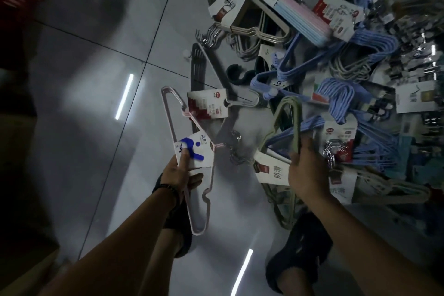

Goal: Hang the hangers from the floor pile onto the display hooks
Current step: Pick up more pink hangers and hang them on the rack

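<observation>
1. The left hand (180, 175) is holding a pink hanger bundle (198, 232) at its white-and-blue label card (199, 151). The thumb is pressing on the card face and the fingers are curling beneath it.
2. The bundle's long axis is running from far-left to near, almost in line with the forearm. Its metal hooks are pointing right, towards the floor pile (336, 94).
3. The right hand (304, 170) is closing its fingers round one arm of a green hanger bundle (296, 122). This bundle is lying at the near edge of the pile, its pointed end aiming away from the person.
4. The pile is spreading ahead and to the right over the grey tiled floor (96, 79), so the right hand is the nearer one to it. The left hand is hanging just beside the pile's left margin.
5. The display hooks are lying outside the view. Judging from this, both bundles are needing a lift clear of the tangle, and neighbouring blue hangers may be snagging the green one.
</observation>
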`<action>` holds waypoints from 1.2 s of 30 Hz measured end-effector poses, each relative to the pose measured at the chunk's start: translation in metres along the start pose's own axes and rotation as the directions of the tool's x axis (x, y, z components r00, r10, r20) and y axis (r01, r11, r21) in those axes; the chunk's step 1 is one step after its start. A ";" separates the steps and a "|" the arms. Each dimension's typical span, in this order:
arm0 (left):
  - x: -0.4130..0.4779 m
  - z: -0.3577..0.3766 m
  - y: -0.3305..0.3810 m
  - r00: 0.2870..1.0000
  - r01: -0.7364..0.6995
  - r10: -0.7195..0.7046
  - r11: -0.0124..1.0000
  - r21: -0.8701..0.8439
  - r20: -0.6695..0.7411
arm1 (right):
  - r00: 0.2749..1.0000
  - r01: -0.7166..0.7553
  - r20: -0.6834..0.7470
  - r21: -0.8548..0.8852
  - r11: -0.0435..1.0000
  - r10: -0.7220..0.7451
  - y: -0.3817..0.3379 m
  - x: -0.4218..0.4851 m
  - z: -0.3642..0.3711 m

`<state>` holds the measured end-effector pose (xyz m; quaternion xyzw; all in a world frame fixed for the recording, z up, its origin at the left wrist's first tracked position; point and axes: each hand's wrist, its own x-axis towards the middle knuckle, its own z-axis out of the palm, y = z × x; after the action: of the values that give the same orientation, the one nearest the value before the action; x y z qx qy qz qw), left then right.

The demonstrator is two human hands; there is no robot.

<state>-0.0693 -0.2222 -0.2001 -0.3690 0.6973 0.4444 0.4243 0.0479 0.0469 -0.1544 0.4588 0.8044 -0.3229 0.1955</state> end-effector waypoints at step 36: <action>-0.014 0.038 0.042 0.996 -0.088 0.087 0.996 -0.032 -0.037 | 0.910 0.407 0.115 -0.420 0.811 -0.397 -0.082 0.068 -0.031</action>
<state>-0.0918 -0.1705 -0.1837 -0.3529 0.7127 0.4676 0.3858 -0.0573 0.0795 -0.1459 0.2193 0.9323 -0.1740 0.2291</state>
